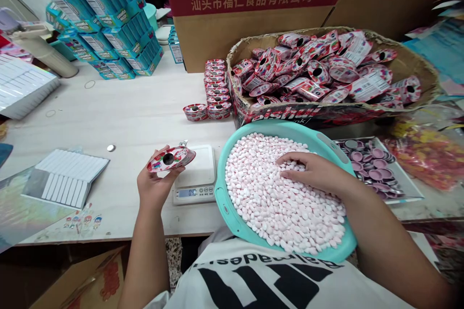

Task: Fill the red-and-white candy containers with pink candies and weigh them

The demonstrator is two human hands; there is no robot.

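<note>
Red, glossy print wraps the small oval container (171,159) that, in the head view, sits in my left hand (156,181). My thumb closes on its near side and my fingers on its outer end, leaving the dark round hole uncovered and facing up. I judge it light and fairly stiff, a bit slick, and liable to dent under a hard squeeze, so the side walls are the place to hold, clear of the opening. It lies within the curl of that grip, by the left edge of the white scale (195,166). My right hand (308,169) rests among pale pink sweets (290,222) in the turquoise basin (239,228), thumb and forefinger slightly parted; I cannot tell whether any are pinched. They look hard, smooth and nearly weightless singly, best gathered with the fingertips.
</note>
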